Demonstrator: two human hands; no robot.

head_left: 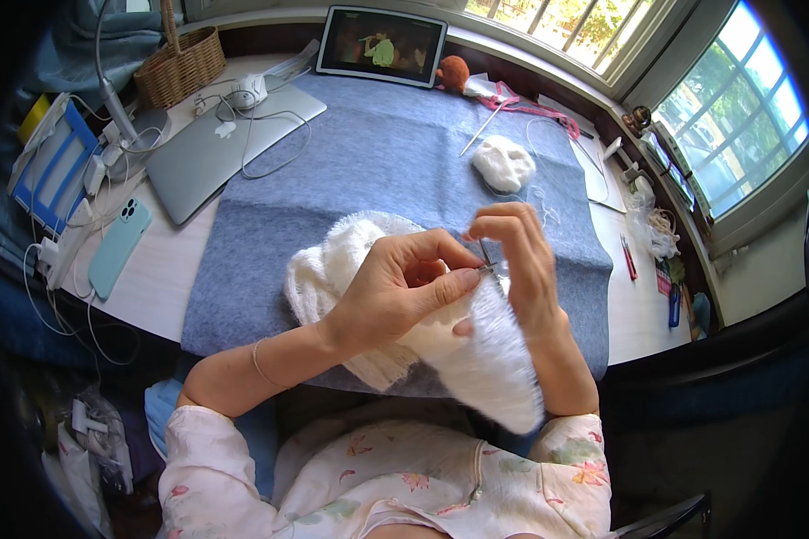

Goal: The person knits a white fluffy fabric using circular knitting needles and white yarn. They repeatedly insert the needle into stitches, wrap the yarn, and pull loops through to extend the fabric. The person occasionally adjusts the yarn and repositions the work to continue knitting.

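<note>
1. The left hand (pixel 404 283) is mostly closed, thumb and forefinger pinched together at the edge of a white knitted piece (pixel 499 368), beside the metal needles (pixel 486 258).
2. The right hand (pixel 523 260) is half curled close by, fingers bent around the needles; whether it grips a needle or the yarn cannot be told.
3. The white knitted piece hangs from between the hands, its fuzzy lower end reaching past the near edge of the counter (pixel 175 269); more white knitting lies bunched under and left of the left hand.
4. Beneath it, a blue-grey felt mat (pixel 270 202) covers the middle of the counter.
5. Just beyond the right hand, a white yarn ball (pixel 503 164) rests on the mat; farther back are pink yarn (pixel 548 108) and an orange-brown ball-like object (pixel 453 74).
6. To the left lie a silver laptop (pixel 193 166) with a white cable on top, and a pale teal phone (pixel 120 250).
7. At the back, a lit tablet (pixel 382 47) stands tilted, and a wicker basket (pixel 182 70) sits in the left corner.
8. At right, a red pen-like tool (pixel 629 259) lies near a clear plastic bag (pixel 652 225).
</note>
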